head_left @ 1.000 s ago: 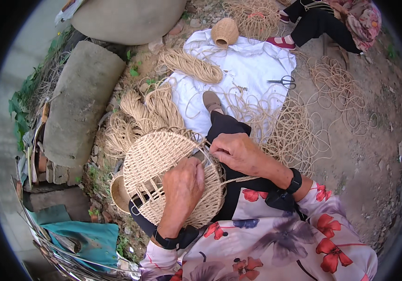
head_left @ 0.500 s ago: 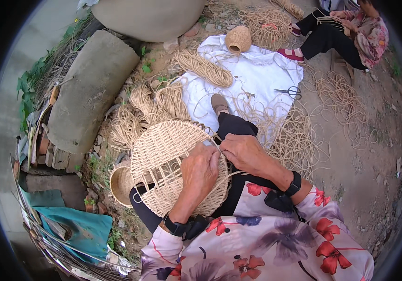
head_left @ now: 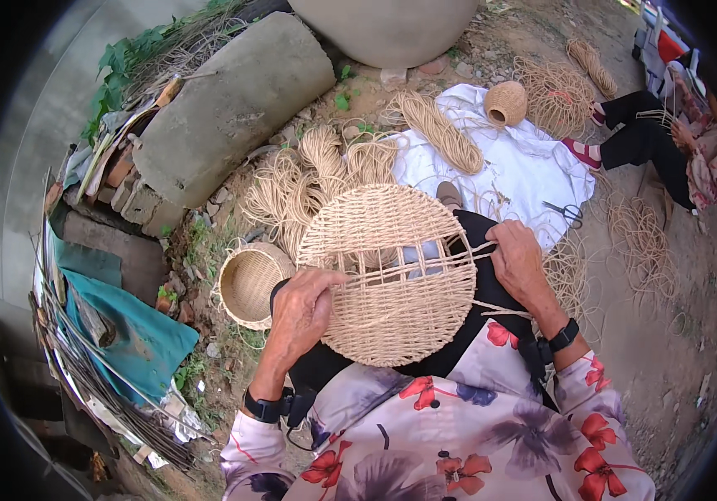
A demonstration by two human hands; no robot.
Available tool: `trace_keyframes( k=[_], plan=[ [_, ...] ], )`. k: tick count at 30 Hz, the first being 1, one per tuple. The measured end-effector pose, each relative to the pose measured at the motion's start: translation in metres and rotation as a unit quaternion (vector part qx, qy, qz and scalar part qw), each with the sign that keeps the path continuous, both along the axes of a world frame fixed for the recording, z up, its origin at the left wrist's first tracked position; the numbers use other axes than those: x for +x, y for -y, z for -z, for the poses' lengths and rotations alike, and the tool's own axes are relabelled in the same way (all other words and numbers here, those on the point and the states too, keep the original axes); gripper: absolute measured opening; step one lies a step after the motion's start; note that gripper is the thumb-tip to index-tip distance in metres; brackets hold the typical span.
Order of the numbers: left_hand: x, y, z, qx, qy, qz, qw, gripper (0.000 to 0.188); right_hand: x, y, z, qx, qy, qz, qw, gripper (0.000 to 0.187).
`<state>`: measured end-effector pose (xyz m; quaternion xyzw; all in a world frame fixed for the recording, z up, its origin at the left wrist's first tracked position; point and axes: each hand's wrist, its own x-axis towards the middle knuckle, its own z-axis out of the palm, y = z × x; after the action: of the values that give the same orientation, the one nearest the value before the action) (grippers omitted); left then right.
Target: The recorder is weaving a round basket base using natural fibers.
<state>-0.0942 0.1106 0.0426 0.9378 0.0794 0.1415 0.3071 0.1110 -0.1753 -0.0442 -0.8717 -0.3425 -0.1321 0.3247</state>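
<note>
A round woven panel of pale straw cord [head_left: 400, 321] rests on my lap, with an open band of bare ribs across its middle. My left hand [head_left: 301, 313] grips the panel's left edge, thumb and fingers over the weave. At the right edge, my right hand [head_left: 519, 257] pinches a strand of cord [head_left: 483, 247] and holds it out from the rim. Another loose strand [head_left: 500, 309] runs from the panel's lower right, under my right wrist. The fingertips behind the panel are hidden.
A round woven basket [head_left: 251, 288] sits left of my knee. Cord bundles [head_left: 438, 134], a white cloth [head_left: 546, 163], scissors [head_left: 571, 215] and a small woven vase [head_left: 506, 103] lie ahead. At far right sits a person [head_left: 713, 159] handling cords. Concrete slab [head_left: 233, 108] and teal cloth [head_left: 137, 334] stand left.
My hands have moved apart: the left to the panel's left edge, the right outward with the strand. The panel has turned so its gap lies more level. The view has shifted.
</note>
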Motion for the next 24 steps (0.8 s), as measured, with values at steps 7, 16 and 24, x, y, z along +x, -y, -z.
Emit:
trace_keyframes(
  k=[7,16,24],
  plan=[
    [-0.034,0.009,0.009,0.156,0.008,0.090,0.984,0.015,-0.008,-0.008,-0.010,-0.117,0.112,-0.164,0.973,0.007],
    [-0.036,-0.157,0.058,0.219,0.095,-0.322,0.916,0.010,-0.008,0.013,0.004,-0.107,0.109,-0.086,0.985,0.010],
    [-0.232,-0.373,0.098,-0.258,0.153,-0.616,0.728,0.046,0.006,0.024,-0.018,-0.108,0.011,-0.012,0.994,0.028]
  ],
)
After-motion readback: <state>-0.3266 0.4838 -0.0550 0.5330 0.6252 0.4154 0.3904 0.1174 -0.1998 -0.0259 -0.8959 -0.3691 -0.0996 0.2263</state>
